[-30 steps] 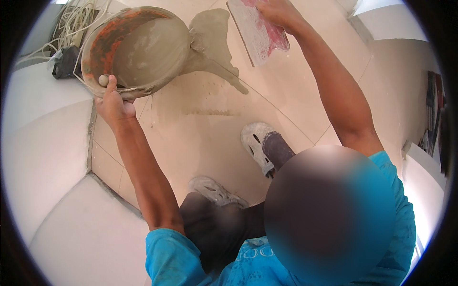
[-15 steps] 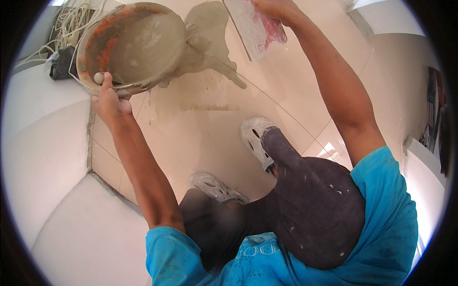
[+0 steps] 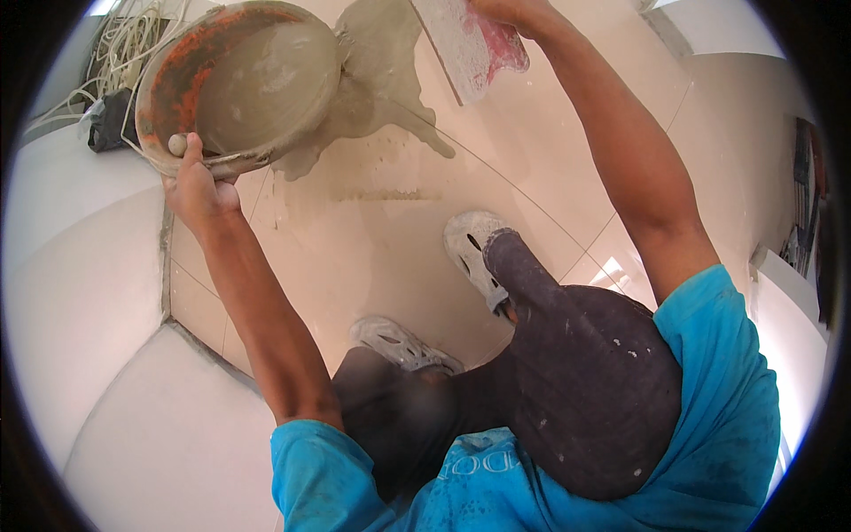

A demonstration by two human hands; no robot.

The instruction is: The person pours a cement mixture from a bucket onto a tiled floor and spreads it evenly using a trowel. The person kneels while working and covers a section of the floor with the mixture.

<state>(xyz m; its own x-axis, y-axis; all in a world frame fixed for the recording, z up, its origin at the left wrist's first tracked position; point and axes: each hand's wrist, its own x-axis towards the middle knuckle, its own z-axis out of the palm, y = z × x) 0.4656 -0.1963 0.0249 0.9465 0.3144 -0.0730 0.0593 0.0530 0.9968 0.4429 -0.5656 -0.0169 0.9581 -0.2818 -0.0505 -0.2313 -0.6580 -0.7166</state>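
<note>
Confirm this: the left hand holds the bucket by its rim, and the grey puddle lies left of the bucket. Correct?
Not quite: the head view shows the grey puddle lying right of the bucket, not left. The left hand does hold the bucket by its rim.

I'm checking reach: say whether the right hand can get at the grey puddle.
Probably yes: the right hand holds a board close beside the grey puddle, and nothing else seems in the way.

A round orange bucket (image 3: 173, 97), crusted grey, tilts to the right, smooth grey slurry (image 3: 270, 89) pooled against its right side. Beyond that rim, an irregular puddle (image 3: 381, 75) spreads over the tiled floor (image 3: 554, 168). Right of it, a flat red float (image 3: 460, 49) slants, caked whitish.
</note>
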